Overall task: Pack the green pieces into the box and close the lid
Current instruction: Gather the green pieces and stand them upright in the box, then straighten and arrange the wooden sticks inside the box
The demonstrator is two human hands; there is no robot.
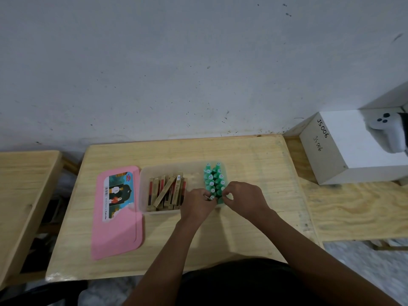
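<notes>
Box: translucent plastic, rectangular, near the desk's rear edge; gold cartons at its left end. Green pieces: small capped bottles, 2 upright rows at its right end. Lid: pink, flat, left of box. Bare pale wood toward the front edge. Left hand and right hand pinch the nearest bottles.

Green pieces stand upright in two rows inside the open translucent box, pink lid alongside.
</notes>
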